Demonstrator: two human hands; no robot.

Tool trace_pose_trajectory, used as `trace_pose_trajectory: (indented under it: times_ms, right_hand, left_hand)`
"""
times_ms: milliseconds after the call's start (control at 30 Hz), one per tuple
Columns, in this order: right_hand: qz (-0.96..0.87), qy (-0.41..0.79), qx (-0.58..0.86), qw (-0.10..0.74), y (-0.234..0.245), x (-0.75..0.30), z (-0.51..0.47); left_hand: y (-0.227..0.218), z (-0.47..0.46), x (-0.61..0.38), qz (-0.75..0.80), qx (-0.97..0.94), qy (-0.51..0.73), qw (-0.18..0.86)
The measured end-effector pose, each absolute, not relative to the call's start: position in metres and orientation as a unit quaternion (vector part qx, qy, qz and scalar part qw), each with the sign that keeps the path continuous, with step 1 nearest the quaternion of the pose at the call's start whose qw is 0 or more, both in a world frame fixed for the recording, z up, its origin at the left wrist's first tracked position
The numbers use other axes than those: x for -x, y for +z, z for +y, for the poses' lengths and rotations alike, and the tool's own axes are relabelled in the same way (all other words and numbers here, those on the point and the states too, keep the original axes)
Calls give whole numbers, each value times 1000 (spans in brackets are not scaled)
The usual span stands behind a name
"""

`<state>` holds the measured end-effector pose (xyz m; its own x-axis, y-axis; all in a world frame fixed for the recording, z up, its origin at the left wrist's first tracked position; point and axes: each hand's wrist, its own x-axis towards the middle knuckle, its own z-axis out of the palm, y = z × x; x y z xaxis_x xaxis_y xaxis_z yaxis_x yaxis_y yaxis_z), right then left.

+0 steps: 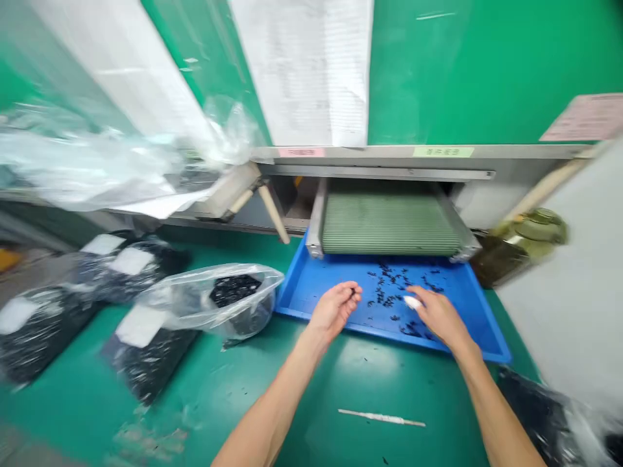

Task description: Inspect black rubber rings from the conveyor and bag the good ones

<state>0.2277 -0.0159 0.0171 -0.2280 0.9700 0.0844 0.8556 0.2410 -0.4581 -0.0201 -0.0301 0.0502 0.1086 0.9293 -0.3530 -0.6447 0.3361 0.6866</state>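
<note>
A blue tray [311,285] on the green table holds many small black parts [389,285], scattered mostly over its right half. My left hand [335,309] is over the tray's near edge, its fingers curled together around a small black part [352,292]. Over the right side of the tray reaches my right hand [438,316], thumb and forefinger a little apart above the parts. A white covering [413,302] shows at one of its fingertips; I cannot tell whether it is worn or held.
A ribbed green conveyor belt [389,224] ends over the tray's back. To the left lie an opened clear bag [195,295] of black parts and several filled bags [43,337]. A thin stick [382,417] wrapped in white lies in front. A jar [530,237] stands at right.
</note>
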Motion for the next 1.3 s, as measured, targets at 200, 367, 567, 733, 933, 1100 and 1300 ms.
trace_pose_trajectory:
  times_ms: [200, 367, 567, 733, 933, 1100, 1300]
  right_hand:
    - [-610, 346, 639, 314, -5, -201, -89]
    - [-456, 652, 526, 301, -33, -140, -133]
    - [-290, 647, 525, 471, -39, -134, -138]
    - [-281, 642, 533, 475, -38, -134, -151]
    - [-352, 655, 521, 419, -37, -113, -150]
    - [-405, 642, 531, 377, -29, -74, -147]
    - [-453, 622, 540, 341, -37, -49, -150]
  left_hand:
    - [127, -84, 106, 506, -468, 501, 523]
    - [172, -88, 196, 617, -593, 438, 276]
    - [182, -76, 222, 582, -731, 305, 185]
    - [171, -126, 209, 575, -677, 446, 110]
    - [83, -165, 202, 626, -420, 656, 6]
    - [45, -126, 206, 676, -370, 636, 38]
    - [38, -100, 244, 696, -280, 660, 43]
